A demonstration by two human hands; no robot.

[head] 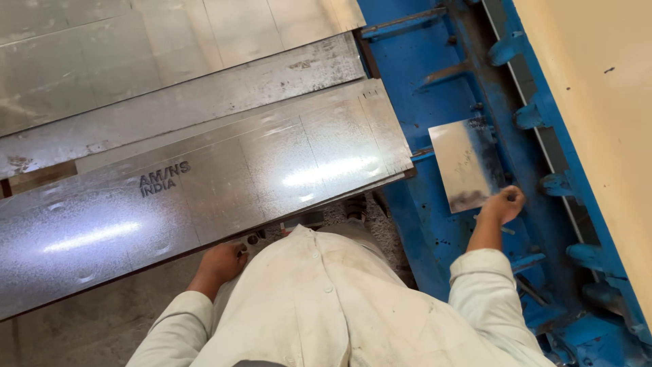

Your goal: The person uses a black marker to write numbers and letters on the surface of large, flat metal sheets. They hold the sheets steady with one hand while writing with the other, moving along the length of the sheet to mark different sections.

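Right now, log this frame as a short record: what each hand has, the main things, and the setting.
left hand: under the near edge of the large metal sheet, gripping it from below
right hand: pinching the lower corner of a small metal plate, held out over the blue machine frame
stack: more sheets lie behind the large one
clothing: pale long-sleeved shirt
right side: cream surface beyond the frame
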